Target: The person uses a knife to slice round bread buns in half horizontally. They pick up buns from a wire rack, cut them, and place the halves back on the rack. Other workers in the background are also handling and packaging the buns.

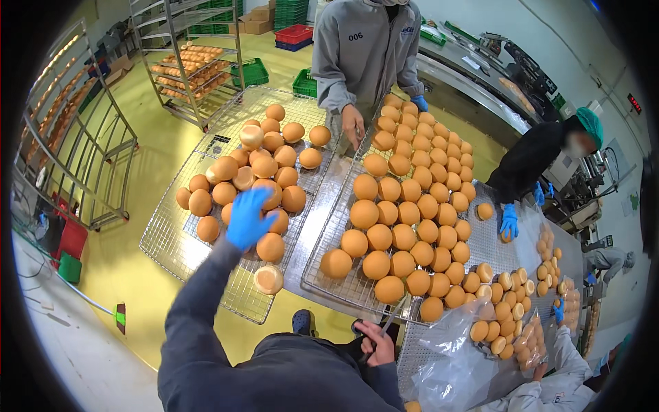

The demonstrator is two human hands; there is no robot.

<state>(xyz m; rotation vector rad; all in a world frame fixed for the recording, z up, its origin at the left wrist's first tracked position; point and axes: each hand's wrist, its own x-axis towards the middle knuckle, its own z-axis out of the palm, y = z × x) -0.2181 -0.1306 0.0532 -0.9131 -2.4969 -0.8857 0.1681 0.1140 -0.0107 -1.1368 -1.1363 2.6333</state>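
My left hand [249,218], in a blue glove, reaches over a loose heap of round golden-brown buns [264,167] on the left wire rack [180,237]. Its fingers are spread; whether they touch a bun is hard to see. One bun [268,279] near the rack's front edge lies pale side up. Bare and low by my body, my right hand [377,343] has its fingers curled round a long thin metal tool [392,317], whose kind I cannot make out. Beside it, a second wire rack [312,283] carries closely set rows of buns [410,211].
Across the table stands a person in a grey jacket [367,51], one hand by the right rack. Further right, a person in black [532,154] handles buns. Clear plastic bags [456,364] lie at lower right. Wheeled rack trolleys [182,62] stand at far left.
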